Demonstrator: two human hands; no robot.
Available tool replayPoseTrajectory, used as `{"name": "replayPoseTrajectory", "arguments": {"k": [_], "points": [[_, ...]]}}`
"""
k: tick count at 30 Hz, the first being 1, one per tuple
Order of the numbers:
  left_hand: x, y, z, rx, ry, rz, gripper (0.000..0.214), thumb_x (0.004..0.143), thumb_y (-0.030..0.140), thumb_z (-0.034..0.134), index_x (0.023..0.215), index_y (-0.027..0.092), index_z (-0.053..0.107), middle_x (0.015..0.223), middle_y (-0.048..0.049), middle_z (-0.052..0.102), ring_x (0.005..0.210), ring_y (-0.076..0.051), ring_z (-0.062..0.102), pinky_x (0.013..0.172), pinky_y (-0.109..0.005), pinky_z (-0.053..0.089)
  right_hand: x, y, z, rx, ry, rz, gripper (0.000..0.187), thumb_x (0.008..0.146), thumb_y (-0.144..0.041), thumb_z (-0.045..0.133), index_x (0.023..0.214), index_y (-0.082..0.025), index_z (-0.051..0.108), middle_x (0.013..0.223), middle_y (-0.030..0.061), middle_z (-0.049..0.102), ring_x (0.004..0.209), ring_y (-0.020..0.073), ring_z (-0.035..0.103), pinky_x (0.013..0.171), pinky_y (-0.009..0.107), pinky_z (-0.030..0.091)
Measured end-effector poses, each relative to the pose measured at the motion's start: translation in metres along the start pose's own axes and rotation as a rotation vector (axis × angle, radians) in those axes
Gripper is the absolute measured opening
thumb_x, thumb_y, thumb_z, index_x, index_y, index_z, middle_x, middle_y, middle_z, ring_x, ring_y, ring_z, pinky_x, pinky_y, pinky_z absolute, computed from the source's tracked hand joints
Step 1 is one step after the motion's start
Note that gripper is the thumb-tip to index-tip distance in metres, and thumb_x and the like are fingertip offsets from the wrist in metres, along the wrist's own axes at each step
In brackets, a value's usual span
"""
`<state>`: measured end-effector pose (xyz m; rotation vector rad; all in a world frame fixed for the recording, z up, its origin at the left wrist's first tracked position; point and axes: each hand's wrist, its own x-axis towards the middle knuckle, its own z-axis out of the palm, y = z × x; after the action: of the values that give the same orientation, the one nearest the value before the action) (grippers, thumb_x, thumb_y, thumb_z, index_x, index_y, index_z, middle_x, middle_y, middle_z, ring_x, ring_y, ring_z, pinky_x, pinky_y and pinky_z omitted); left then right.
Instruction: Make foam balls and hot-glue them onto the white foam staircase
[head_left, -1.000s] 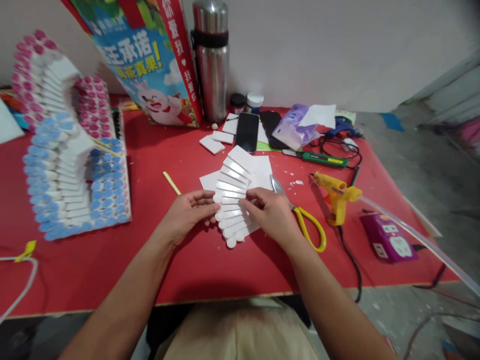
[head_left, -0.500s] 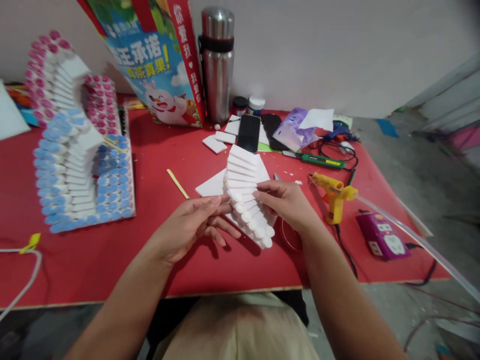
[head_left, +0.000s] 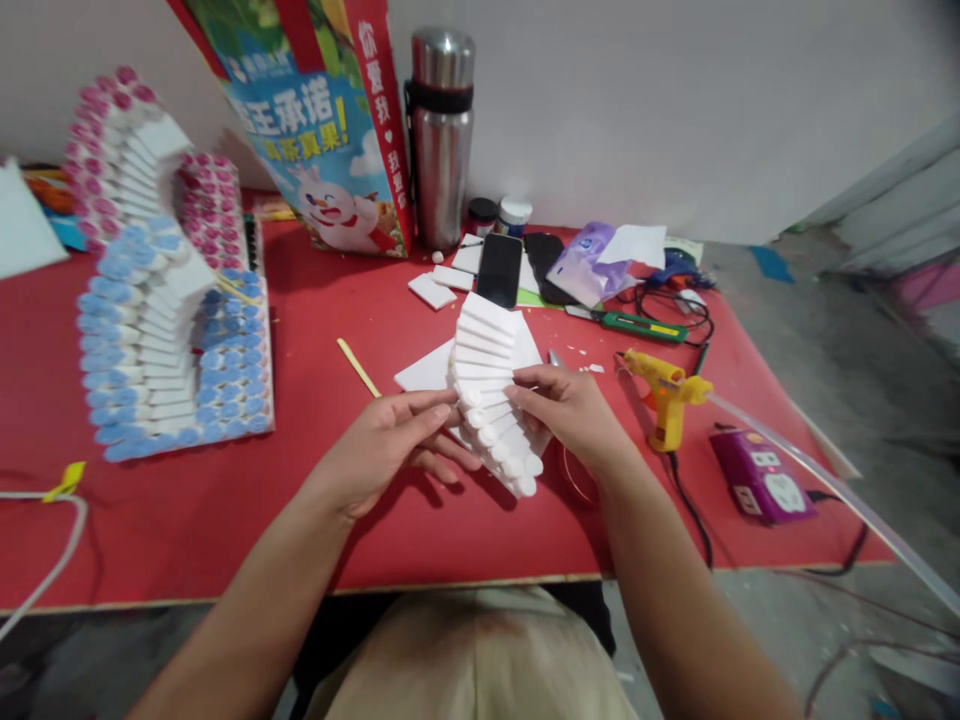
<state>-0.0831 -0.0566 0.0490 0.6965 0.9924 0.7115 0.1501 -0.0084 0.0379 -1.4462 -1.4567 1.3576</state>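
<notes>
A white model staircase [head_left: 484, 352] with fanned-out steps stands on a white board [head_left: 424, 368] in front of me. White round pieces [head_left: 487, 435] line its near left side. My left hand [head_left: 409, 435] pinches the staircase's left edge between thumb and index finger, beside the topmost round piece; its other fingers spread below. From the right, my right hand [head_left: 566, 405] grips the steps' edge with thumb and fingers. What lies under the fingertips is hidden.
A finished-looking model with pink and blue round ends [head_left: 172, 330] stands left. At right are a yellow glue gun [head_left: 666, 395], a purple power socket [head_left: 761, 475] and a green cutter [head_left: 643, 326]. Behind are a phone [head_left: 499, 270], a steel flask [head_left: 442, 140] and a printed bag [head_left: 322, 150].
My left thumb has slid forward along the index finger toward the staircase edge. My right hand keeps its hold. The whole view has shifted slightly.
</notes>
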Motion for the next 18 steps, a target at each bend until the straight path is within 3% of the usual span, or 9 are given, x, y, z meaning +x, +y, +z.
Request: {"name": "replayPoseTrajectory", "arguments": {"k": [12,18], "points": [[0.015,-0.012,-0.001,0.059,0.225,0.098,0.058,0.088,0.024,0.071,0.142,0.005,0.057,0.070,-0.0109,0.077,0.056,-0.021,0.073,0.048,-0.027,0.058,0.002,0.009,0.017,-0.080,-0.014,0.032,0.030,0.081,-0.038,0.073,0.102,-0.018,0.066,0.074,-0.0007,0.066,0.048,0.0108,0.055,0.045,0.025,0.043],[0.011,-0.016,-0.002,0.178,0.377,0.215,0.057,0.088,0.032,0.072,0.136,0.004,0.064,0.066,-0.0073,0.075,0.046,-0.015,0.063,0.046,-0.025,0.054,0.001,0.010,0.022,-0.040,-0.015,0.081,0.032,0.081,-0.040,0.072,0.105,-0.019,0.062,0.073,-0.0021,0.063,0.048,0.0116,0.057,0.042,0.025,0.047]]}}
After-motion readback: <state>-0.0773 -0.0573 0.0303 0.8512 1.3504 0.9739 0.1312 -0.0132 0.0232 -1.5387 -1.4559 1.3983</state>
